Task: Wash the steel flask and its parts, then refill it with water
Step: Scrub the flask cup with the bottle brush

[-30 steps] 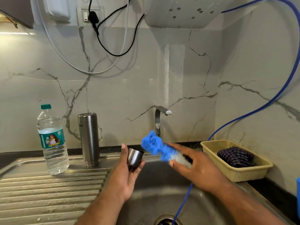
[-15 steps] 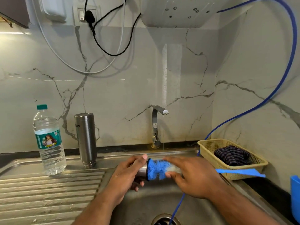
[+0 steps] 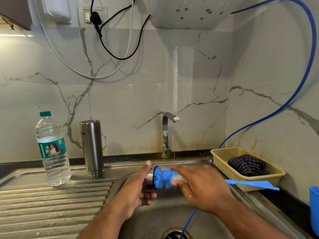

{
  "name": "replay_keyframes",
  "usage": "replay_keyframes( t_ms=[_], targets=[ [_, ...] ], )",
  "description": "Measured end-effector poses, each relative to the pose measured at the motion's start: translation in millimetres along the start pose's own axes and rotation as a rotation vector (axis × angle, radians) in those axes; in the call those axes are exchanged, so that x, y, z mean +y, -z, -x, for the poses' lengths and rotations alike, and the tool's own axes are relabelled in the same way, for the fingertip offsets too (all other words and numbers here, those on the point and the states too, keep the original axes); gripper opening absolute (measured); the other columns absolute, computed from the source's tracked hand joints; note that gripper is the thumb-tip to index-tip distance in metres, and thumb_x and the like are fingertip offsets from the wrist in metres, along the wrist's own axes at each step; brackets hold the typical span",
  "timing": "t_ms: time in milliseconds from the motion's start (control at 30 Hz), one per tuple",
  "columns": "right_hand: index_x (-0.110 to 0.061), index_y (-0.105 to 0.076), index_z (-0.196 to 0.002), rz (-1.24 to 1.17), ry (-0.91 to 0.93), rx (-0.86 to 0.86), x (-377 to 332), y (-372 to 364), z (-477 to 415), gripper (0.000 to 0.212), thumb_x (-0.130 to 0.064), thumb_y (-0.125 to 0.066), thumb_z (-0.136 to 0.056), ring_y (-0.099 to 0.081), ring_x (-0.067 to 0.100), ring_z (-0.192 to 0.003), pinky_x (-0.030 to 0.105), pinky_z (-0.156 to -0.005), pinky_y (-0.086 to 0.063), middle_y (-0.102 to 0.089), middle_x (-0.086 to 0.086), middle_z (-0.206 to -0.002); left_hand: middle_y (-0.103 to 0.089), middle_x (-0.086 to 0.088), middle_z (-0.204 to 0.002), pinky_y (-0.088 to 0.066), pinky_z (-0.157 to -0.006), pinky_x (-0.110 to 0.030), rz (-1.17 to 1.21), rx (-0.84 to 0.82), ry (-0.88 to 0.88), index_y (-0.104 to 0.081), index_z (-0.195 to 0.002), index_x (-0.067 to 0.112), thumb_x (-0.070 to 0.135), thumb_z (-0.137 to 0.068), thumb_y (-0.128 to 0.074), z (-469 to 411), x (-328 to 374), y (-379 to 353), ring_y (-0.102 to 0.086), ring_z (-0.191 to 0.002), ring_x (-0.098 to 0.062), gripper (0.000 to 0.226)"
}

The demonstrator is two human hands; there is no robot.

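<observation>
Basket [image 3: 222, 165]: yellow plastic lattice, on the dark desk [image 3: 286, 202].
Cloth [image 3: 246, 165]: dark checked, bunched inside the basket.
Blue hose [image 3: 310, 66]: arcs high above the basket, runs down past its left corner.
Black cable [image 3: 120, 58]: loops on wall, far up-left of the basket.
Blue container [image 3: 314, 204]: right of the basket, cut by frame edge.

A home kitchen: a steel sink [image 3: 155, 221] with a ribbed draining board [image 3: 51, 204] fills the lower frame, a tap [image 3: 165, 133] stands at centre against a marble-patterned wall [image 3: 129, 100], a basket [image 3: 224, 163] sits at right, and a socket [image 3: 88, 14] at upper left.
</observation>
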State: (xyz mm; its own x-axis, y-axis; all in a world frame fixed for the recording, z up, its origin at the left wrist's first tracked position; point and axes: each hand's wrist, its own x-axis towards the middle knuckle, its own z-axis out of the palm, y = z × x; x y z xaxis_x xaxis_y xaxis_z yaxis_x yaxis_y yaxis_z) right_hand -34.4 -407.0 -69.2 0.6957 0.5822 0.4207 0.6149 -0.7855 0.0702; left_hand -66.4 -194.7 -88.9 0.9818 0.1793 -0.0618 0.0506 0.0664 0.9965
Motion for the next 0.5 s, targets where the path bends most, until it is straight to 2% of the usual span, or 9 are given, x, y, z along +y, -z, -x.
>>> replay_keyframes(
  t_ms=[67, 100, 167, 267, 333, 367, 433, 467, 500],
  targets=[
    [-0.041, -0.031, -0.152, -0.038, -0.058, -0.039, 3, -5, -1, 0.055, -0.066, -0.031, -0.102, -0.061, 0.013, -0.112, 0.033, -0.082, -0.046, -0.066, -0.009, -0.127, -0.074, -0.016, -0.107, -0.053, -0.067, -0.033, -0.079, -0.042, -0.046, -0.070, -0.113, 0.023, 0.057, -0.088, -0.064, -1, -3, 2, -0.067, -0.082, -0.022, 0.043],
    [-0.041, -0.032, -0.152, -0.060, -0.085, -0.061, 4, -7, 0, 0.055, -0.065, -0.031, -0.102, -0.061, 0.013, -0.113, 0.033, -0.082, -0.046, -0.065, -0.010, -0.129, -0.072, -0.016, -0.111, -0.054, -0.072, -0.034, -0.101, -0.059, -0.076, -0.071, -0.114, 0.027, 0.049, -0.089, -0.066, -2, -4, 4, -0.068, -0.090, -0.024, 0.033],
    [-0.042, -0.034, -0.151, -0.093, -0.112, -0.074, 6, -8, 0, 0.054, -0.065, -0.031, -0.103, -0.060, 0.012, -0.114, 0.032, -0.082, -0.045, -0.065, -0.010, -0.130, -0.071, -0.017, -0.117, -0.055, -0.084, -0.041, 0.011, -0.076, -0.087, -0.075, -0.114, 0.029, 0.034, -0.093, -0.066, -5, -3, 5, -0.068, -0.105, -0.032, 0.023],
    [-0.042, -0.032, -0.153, -0.117, -0.080, -0.052, 2, -5, 0, 0.055, -0.065, -0.033, -0.103, -0.059, 0.010, -0.117, 0.031, -0.088, -0.047, -0.063, -0.012, -0.134, -0.075, -0.014, -0.111, -0.052, -0.093, -0.048, 0.336, -0.007, -0.045, -0.074, -0.110, 0.016, 0.048, -0.091, -0.062, -7, 0, 8, -0.068, -0.107, -0.035, 0.039],
    [-0.042, -0.030, -0.155, -0.105, -0.018, -0.046, -1, -3, 0, 0.058, -0.066, -0.035, -0.102, -0.058, 0.010, -0.119, 0.032, -0.095, -0.046, -0.062, -0.013, -0.136, -0.076, -0.010, -0.103, -0.052, -0.095, -0.050, 0.436, 0.046, -0.042, -0.072, -0.101, 0.013, 0.054, -0.086, -0.065, -7, 3, 10, -0.069, -0.102, -0.032, 0.044],
    [-0.043, -0.029, -0.155, -0.085, 0.013, -0.045, -1, -2, 0, 0.059, -0.066, -0.035, -0.102, -0.058, 0.011, -0.118, 0.033, -0.095, -0.044, -0.063, -0.012, -0.134, -0.075, -0.009, -0.105, -0.051, -0.098, -0.052, 0.393, 0.065, -0.048, -0.073, -0.101, 0.014, 0.057, -0.084, -0.068, -7, 3, 9, -0.068, -0.104, -0.031, 0.046],
    [-0.045, -0.027, -0.155, -0.044, 0.069, -0.043, 0, -2, -1, 0.057, -0.065, -0.035, -0.102, -0.057, 0.013, -0.115, 0.036, -0.094, -0.040, -0.064, -0.011, -0.126, -0.069, -0.003, -0.117, -0.049, -0.102, -0.049, 0.099, 0.084, -0.068, -0.072, -0.108, 0.023, 0.068, -0.083, -0.065, -5, -2, 5, -0.062, -0.112, -0.026, 0.052],
    [-0.046, -0.028, -0.154, -0.029, 0.084, -0.041, 1, -2, -1, 0.056, -0.064, -0.036, -0.102, -0.058, 0.014, -0.114, 0.037, -0.094, -0.040, -0.064, -0.010, -0.123, -0.066, 0.000, -0.117, -0.053, -0.095, -0.043, -0.076, 0.111, -0.083, -0.068, -0.110, 0.026, 0.071, -0.085, -0.059, -1, -4, 2, -0.061, -0.108, -0.021, 0.052],
    [-0.046, -0.028, -0.154, -0.018, 0.084, -0.035, 1, -3, -1, 0.055, -0.064, -0.035, -0.102, -0.059, 0.015, -0.113, 0.038, -0.093, -0.040, -0.065, -0.009, -0.122, -0.067, 0.000, -0.112, -0.057, -0.082, -0.036, -0.196, 0.127, -0.102, -0.065, -0.111, 0.027, 0.069, -0.089, -0.054, 0, -6, 0, -0.064, -0.097, -0.018, 0.049]
  ],
)
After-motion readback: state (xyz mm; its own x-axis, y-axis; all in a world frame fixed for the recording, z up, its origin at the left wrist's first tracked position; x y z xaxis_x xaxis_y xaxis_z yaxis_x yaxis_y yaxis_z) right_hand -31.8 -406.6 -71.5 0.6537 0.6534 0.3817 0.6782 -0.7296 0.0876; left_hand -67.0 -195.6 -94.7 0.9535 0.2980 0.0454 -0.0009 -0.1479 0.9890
